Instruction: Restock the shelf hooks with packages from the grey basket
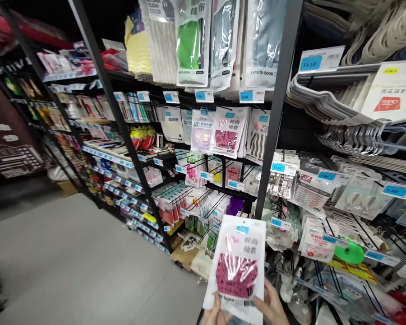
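A white packet of oversleeves point(238, 239), with dark pink patterned fabric showing through its clear window, is held upright at the lower middle of the head view. My left hand point(215, 314) grips its lower left edge, thumb on the front. On the lower right side, my right hand point(273, 308) pinches it with the thumb across the front; the other fingers are partly behind it. Matching pink oversleeve packets point(229, 131) hang on the rack beyond, beside a lilac packet marked WARM point(202, 131).
Black shelving with a dark upright post point(274, 113) stands ahead. Clothes hangers point(345, 99) fill the upper right, with hooks of packaged goods below. Packaged cloths point(192, 45) hang at top. Grey floor point(88, 262) stretches along the left; a cardboard piece point(182, 257) lies by the shelf base.
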Available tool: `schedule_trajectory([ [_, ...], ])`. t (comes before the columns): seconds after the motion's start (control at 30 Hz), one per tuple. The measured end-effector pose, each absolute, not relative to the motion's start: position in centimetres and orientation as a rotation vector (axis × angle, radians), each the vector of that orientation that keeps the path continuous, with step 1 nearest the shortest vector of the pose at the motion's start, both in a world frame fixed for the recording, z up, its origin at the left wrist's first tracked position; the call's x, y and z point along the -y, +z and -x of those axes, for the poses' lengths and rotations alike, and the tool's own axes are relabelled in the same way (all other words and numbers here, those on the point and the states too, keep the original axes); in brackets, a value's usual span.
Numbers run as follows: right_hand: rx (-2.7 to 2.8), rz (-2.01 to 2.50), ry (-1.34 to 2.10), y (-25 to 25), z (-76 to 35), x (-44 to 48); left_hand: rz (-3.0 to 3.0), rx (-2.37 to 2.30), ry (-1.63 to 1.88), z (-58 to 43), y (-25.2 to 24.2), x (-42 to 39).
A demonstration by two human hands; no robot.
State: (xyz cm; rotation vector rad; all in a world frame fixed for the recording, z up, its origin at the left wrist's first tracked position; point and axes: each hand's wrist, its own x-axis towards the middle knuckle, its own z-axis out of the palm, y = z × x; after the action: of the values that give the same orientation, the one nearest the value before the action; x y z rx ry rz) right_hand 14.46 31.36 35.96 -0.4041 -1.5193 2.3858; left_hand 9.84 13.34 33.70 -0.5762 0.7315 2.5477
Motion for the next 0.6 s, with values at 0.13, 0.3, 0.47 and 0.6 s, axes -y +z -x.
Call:
schedule_trajectory([
  [0.13,1.886,0.217,2.325,36.7,-13.0,-29.5,0.644,-0.778,2.715,-8.8,37.0,-13.8],
  [0.3,2.018,0.138,2.273,38.0,-12.7,-29.1,0.543,-0.817,2.754,-8.7,38.4,-13.4],
  [0.47,1.990,0.217,2.250,38.9,-13.1,-29.7,0.478,-0.823,2.755,-9.3,38.2,-14.0],
  [0.6,1.885,0.299,2.310,38.5,-13.5,-29.9,0.508,-0.836,2.748,-9.5,37.7,-14.7],
])
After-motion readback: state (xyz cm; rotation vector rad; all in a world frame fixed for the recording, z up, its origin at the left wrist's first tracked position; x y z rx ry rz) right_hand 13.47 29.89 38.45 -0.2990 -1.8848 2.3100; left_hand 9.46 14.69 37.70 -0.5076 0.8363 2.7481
